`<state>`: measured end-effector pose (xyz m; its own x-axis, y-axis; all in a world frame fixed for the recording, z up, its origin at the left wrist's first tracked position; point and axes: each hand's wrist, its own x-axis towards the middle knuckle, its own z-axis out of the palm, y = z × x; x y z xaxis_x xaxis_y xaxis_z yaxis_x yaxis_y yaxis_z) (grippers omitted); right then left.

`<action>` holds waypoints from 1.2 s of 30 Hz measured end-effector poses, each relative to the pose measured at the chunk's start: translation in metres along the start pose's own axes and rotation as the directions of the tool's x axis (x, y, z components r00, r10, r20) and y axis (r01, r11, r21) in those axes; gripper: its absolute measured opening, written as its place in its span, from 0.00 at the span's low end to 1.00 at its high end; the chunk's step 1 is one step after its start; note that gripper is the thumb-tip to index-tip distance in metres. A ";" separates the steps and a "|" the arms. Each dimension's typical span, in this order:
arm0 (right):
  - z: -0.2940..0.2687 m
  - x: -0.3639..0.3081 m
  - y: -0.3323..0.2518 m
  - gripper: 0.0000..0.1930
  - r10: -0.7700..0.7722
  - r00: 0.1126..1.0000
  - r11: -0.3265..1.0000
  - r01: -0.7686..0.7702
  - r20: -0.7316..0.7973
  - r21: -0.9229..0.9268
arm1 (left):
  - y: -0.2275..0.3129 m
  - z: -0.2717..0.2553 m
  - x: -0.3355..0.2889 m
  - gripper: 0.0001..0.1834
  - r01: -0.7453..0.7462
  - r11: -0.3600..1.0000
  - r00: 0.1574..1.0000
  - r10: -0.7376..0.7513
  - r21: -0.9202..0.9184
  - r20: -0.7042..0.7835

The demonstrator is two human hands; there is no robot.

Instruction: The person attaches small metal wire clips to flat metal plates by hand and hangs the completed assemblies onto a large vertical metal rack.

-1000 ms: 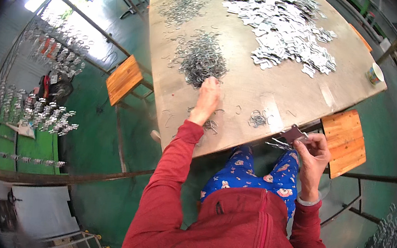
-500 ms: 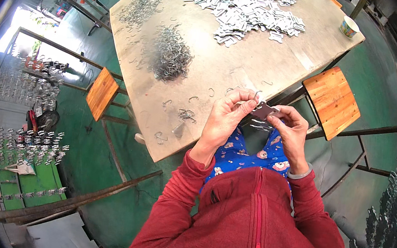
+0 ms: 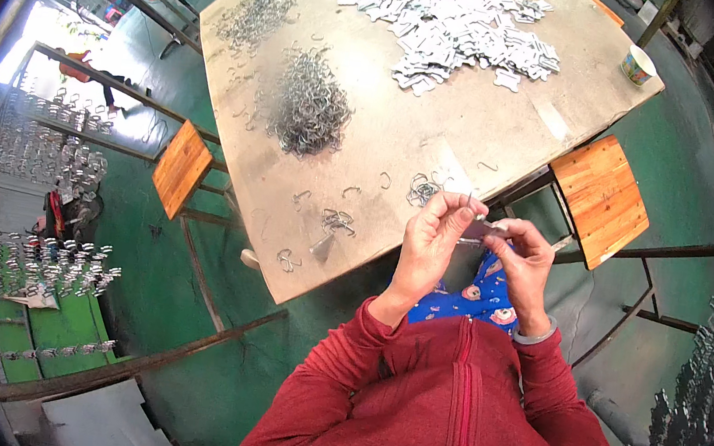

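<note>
A tan table [image 3: 376,128] bears a heap of wire hooks [image 3: 310,110], with silvery plates [image 3: 457,41] piled to the heap's right, a cup [image 3: 637,66] farther right, scattered hooks [image 3: 260,15] behind and loose clusters [image 3: 338,221] in front.

plate [image 3: 477,230]: brownish | jacket [image 3: 413,388]: red | trousers [image 3: 478,300]: blue (cartoon print) | floor [image 3: 151,288]: green

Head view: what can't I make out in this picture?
- Head view: much of the dark plate, covered by fingers of the left hand and right hand.
- Head view: whether the left fingertips pinch a hook; too small.
- Head view: the pale plate pile's far end, cut off by the upper edge.
- Head view: the hook pile's count; hooks overlap.
</note>
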<state>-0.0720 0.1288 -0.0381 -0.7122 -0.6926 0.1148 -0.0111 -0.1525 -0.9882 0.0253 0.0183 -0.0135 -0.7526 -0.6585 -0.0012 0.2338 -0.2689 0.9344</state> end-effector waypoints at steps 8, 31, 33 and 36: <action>0.002 0.011 -0.008 0.09 0.130 0.991 0.988 -0.127 -0.033 0.082 | -0.001 -0.006 0.010 0.10 0.049 0.999 0.999 -0.049 -0.010 -0.023; -0.057 0.147 0.014 0.12 0.004 0.998 0.933 0.017 0.058 -0.359 | -0.014 0.012 0.004 0.04 -0.434 0.864 0.901 0.418 0.253 0.120; -0.052 0.204 0.033 0.13 -0.002 0.997 0.925 0.032 0.080 -0.379 | -0.014 0.009 0.001 0.03 -0.427 0.849 0.903 0.414 0.310 0.113; -0.038 0.276 0.071 0.17 0.284 0.957 0.817 -0.206 0.065 -0.539 | -0.016 0.005 -0.003 0.03 -0.420 0.846 0.906 0.409 0.329 0.105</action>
<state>-0.2958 -0.0468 -0.0803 -0.6391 -0.7513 -0.1644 -0.2401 0.3980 -0.8854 0.0203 0.0279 -0.0264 -0.6515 -0.6328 0.4185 0.3109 0.2804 0.9081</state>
